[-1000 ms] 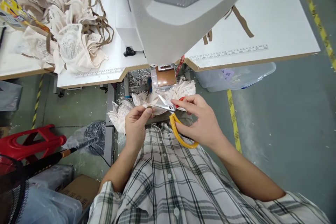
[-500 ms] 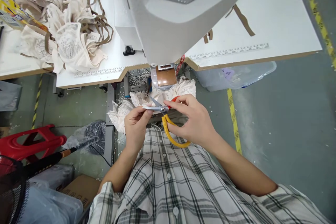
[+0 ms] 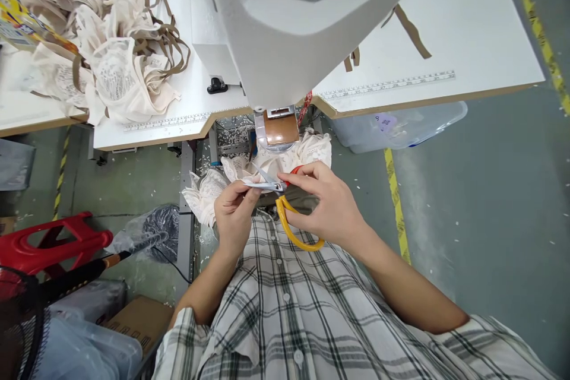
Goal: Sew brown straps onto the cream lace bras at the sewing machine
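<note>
My right hand (image 3: 327, 205) grips scissors with yellow handles (image 3: 294, 230); their blades (image 3: 266, 181) point left and stand a little apart. My left hand (image 3: 234, 214) pinches the edge of a cream lace garment (image 3: 209, 187) right at the blade tips. The garment bunches under the sewing machine's brown presser part (image 3: 279, 129), just beyond both hands. The big white machine head (image 3: 303, 18) fills the top middle.
A pile of cream garments with brown straps (image 3: 111, 53) lies on the white table (image 3: 445, 29) at left. Brown strap pieces (image 3: 412, 29) lie at right. A clear plastic bin (image 3: 401, 124) sits under the table. Red stool (image 3: 48, 243) and bags are at lower left.
The scissors have shifted left and slightly down toward my left hand's pinch; their blades sit lower against the fabric edge. Both hands stay close together.
</note>
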A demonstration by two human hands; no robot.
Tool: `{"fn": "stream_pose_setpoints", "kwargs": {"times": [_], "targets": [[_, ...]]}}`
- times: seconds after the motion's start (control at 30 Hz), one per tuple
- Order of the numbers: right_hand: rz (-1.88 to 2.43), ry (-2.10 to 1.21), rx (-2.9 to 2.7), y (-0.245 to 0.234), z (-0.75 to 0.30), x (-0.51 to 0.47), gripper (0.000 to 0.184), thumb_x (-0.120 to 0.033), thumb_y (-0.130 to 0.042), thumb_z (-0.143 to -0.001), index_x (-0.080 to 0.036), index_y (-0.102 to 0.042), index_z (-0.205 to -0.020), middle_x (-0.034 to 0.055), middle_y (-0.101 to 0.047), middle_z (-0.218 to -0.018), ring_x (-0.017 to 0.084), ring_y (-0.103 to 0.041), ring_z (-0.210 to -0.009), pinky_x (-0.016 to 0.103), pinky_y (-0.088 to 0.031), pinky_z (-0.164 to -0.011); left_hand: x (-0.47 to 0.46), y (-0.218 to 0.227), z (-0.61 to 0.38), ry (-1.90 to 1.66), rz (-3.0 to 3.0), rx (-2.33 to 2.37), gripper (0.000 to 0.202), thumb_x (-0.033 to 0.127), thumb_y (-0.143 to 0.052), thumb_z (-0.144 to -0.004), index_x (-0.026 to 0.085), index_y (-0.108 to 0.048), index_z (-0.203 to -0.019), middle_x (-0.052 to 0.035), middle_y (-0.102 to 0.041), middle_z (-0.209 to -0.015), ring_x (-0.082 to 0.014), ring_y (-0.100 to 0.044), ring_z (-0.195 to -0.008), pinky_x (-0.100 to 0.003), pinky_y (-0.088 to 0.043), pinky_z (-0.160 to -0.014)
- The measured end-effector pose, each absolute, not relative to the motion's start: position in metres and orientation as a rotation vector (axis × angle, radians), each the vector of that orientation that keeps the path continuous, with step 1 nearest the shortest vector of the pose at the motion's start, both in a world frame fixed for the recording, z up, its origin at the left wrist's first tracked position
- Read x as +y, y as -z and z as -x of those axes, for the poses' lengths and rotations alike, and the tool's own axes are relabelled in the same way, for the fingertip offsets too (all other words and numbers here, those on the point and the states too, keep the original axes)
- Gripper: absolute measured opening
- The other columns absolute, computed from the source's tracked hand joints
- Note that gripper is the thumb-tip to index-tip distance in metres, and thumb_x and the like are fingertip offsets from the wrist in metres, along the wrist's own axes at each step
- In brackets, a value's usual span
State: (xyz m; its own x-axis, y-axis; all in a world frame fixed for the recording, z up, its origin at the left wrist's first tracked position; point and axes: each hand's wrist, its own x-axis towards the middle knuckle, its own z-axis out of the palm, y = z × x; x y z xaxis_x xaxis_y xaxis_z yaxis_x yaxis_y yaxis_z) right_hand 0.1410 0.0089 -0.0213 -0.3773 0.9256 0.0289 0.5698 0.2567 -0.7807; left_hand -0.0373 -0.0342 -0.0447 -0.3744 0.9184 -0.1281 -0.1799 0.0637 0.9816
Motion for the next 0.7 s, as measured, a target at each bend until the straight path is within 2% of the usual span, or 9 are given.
{"fn": "stream_pose_setpoints", "kwargs": {"times": [0.2, 0.47, 0.6, 0.7], "targets": [[1.387, -0.992, -2.041, 0.022, -0.139, 0.006, 0.054, -0.034, -0.072, -0.07, -0.028, -0.068, -0.124, 0.005, -0.058, -0.106, 0.02, -0.063, -0.091, 0.036, -0.055, -0.075, -0.035, 0.044, 0.037, -1.456, -0.836, 1.444, 0.013, 0.031, -0.075, -0.081, 0.023, -0.077, -0.091, -0.0025, -0.074, -0.089, -0.0165, -0.069, -0.087, -0.03, -0.056, -0.084], [1.426, -0.949, -1.933, 0.027, -0.15, 0.008, 0.05, -0.03, -0.071, -0.072, -0.027, -0.069, -0.122, 0.0059, -0.059, -0.105, 0.02, -0.06, -0.089, 0.033, -0.054, -0.071, -0.031, 0.035, 0.041, -1.43, -0.501, 1.369, 0.012, 0.025, -0.08, -0.075, 0.019, -0.07, -0.081, 0.0004, -0.074, -0.079, -0.0092, -0.065, -0.069, -0.021, -0.053, -0.069], [1.44, -0.956, -1.996, 0.028, -0.172, 0.009, 0.049, -0.028, -0.071, -0.072, -0.027, -0.069, -0.122, 0.0054, -0.058, -0.103, 0.016, -0.058, -0.079, 0.032, -0.053, -0.069, -0.029, 0.031, 0.044, -1.412, -0.457, 1.384, 0.016, 0.026, -0.08, -0.072, 0.018, -0.068, -0.079, -0.0002, -0.073, -0.078, -0.0095, -0.065, -0.068, -0.02, -0.051, -0.066], [1.52, -0.905, -2.044, 0.031, -0.196, 0.023, 0.047, -0.033, -0.07, -0.074, -0.028, -0.069, -0.122, 0.0052, -0.059, -0.104, 0.015, -0.056, -0.073, 0.033, -0.052, -0.068, -0.027, 0.033, 0.051, -1.344, -0.543, 1.428, 0.018, 0.032, -0.076, -0.076, 0.019, -0.068, -0.085, -0.0007, -0.072, -0.081, -0.0108, -0.065, -0.071, -0.022, -0.051, -0.066]]}}
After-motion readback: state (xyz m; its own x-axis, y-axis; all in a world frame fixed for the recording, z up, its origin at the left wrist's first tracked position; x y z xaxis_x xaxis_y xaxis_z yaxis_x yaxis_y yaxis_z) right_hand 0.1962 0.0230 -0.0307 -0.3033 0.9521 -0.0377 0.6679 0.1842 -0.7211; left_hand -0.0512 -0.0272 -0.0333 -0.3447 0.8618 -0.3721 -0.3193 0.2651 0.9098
